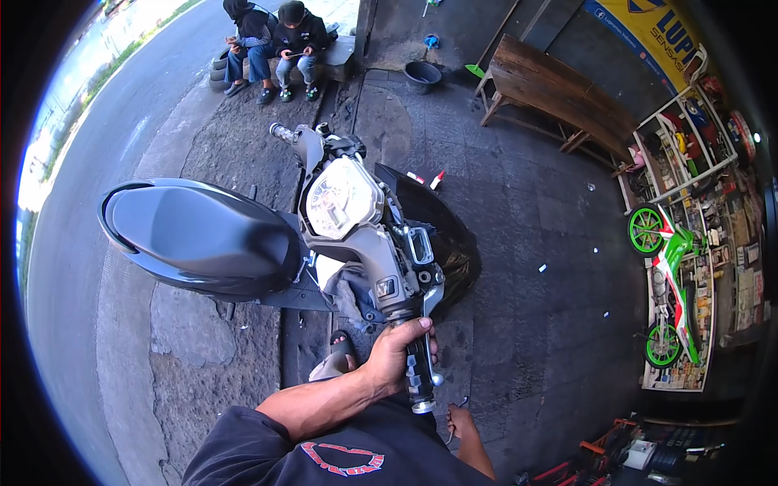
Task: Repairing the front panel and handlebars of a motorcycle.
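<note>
Nearest the camera, a dark shirt (397, 454) is filling the bottom of the frame. At lower centre, the left hand (395, 350) is clasping the black grip (418, 379), its fingers wrapping the far side beside the brake lever (438, 379); whether they are squeezing the lever cannot be told. To the right of this, near the lower edge, the right hand (460, 423) is holding a slim metal tool (464, 401), apparently a wrench, apart from the scooter (288, 243); the hold is partly hidden.

The scooter is standing across the centre of the frame, its seat (190, 231) extending to the left and its dash (340, 198) facing upward. A grey cloth (347, 293) is lying just below the dash. A bottle (438, 180) is resting beyond the scooter, at upper centre. Two people (275, 44) are sitting at upper left.

In this judgement, the step in hand is handling the grip, with the tool waiting. The next move appears to be calling for a secure left hold and room for the tool.
</note>
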`<state>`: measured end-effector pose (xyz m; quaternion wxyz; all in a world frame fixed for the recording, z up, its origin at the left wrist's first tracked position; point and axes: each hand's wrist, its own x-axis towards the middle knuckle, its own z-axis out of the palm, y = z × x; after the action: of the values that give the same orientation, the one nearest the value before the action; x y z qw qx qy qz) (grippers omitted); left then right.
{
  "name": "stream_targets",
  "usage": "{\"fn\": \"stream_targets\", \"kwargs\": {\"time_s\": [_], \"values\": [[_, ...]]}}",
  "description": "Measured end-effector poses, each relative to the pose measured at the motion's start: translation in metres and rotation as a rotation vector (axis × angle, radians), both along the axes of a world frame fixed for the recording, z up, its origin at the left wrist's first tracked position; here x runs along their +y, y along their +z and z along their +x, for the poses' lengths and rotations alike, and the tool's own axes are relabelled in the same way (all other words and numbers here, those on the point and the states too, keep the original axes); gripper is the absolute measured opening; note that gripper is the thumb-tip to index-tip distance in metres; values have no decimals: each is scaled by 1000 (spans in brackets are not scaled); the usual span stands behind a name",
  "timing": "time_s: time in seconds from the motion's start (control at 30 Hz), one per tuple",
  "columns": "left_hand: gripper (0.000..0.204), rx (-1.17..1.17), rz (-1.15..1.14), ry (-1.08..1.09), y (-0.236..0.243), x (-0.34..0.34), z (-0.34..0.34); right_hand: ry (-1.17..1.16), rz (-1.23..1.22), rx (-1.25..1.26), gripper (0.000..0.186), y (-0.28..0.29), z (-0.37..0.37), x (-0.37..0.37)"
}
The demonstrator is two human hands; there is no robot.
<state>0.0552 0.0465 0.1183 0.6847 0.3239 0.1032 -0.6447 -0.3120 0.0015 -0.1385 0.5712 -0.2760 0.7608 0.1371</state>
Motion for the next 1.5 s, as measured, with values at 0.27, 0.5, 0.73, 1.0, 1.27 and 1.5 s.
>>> {"fn": "stream_targets", "kwargs": {"time_s": [0.27, 0.5, 0.73, 1.0, 1.27, 1.5], "values": [[69, 91, -173, -111, 8, -1, 7, 31, 13, 18, 32, -2, -3, -3], [49, 69, -118, -84, 3, 1, 5, 34, 30, 20, 30, -3, -7, 3], [27, 68, -38, -17, 1, 2, 1, -52, 66, 32, 30, -3, -14, 10], [29, 13, -38, -45, -2, 4, 3, -71, 95, 2, 26, -14, -21, 12], [61, 189, -224, -69, -2, 3, 6, -83, 124, 15, 17, -21, -19, 12], [48, 136, -16, -18, -6, 8, -2, 17, 150, -4, 13, -40, -35, -28]]}}
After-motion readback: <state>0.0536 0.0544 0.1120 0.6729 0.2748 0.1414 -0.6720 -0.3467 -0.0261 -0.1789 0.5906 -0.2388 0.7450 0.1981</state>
